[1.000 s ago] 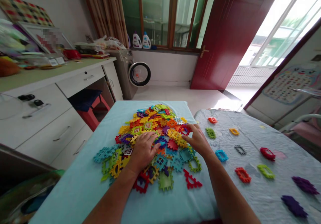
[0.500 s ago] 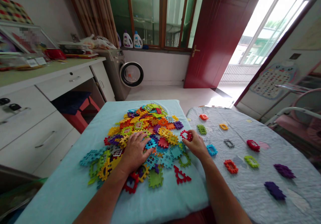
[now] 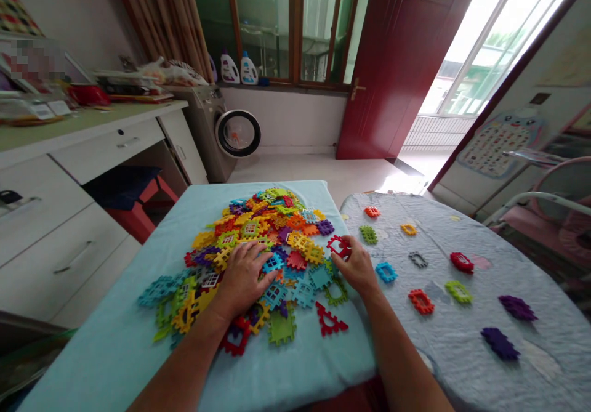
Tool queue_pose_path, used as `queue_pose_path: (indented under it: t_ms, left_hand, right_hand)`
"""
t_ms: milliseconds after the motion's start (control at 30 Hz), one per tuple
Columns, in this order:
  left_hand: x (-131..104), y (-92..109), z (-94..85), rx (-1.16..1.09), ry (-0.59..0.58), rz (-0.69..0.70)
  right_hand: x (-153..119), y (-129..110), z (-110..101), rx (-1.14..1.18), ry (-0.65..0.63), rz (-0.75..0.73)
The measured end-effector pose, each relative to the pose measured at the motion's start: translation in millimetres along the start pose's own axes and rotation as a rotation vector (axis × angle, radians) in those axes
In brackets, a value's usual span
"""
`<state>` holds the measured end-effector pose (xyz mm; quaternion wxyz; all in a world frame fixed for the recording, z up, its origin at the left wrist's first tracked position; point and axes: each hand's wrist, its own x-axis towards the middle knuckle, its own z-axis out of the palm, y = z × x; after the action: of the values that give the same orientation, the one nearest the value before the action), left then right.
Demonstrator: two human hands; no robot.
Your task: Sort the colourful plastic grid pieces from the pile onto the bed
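Observation:
A heap of colourful plastic pieces covers the middle of the table with the light blue cloth. My left hand lies on the heap, fingers spread, holding nothing. At the heap's right edge my right hand grips a red frame piece between thumb and fingers. Below it lie a green frame piece and a red triangle piece.
To the right, a second table with a greyish cloth bears several spaced pieces, among them a blue frame and a purple stack. A washing machine and a stool stand beyond.
The whole view has shifted slightly to the left and up. Both hands keep nearly the same places, and the red frame piece in my right hand looks turned a little.

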<state>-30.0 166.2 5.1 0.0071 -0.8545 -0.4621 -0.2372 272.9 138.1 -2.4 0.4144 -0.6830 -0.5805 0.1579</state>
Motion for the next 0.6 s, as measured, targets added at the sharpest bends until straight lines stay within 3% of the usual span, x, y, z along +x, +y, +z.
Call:
queue_pose_path:
  t_ms: [267,500,600]
  left_hand:
    - [0.7,0.6,-0.6,-0.004,0.009,0.008]
    - [0.5,-1.0,0.9,0.009,0.008,0.01]
    - [0.2,-1.2,1.4,-0.012,0.021,0.009]
  right_hand:
    - [-1.6,3.1,1.9,0.207,-0.019,0.009]
    - [-2.6,2.0,4.3,-0.005,0.095,-0.105]
    - [-3.5,1.4,5.5,-0.038,0.086,-0.126]
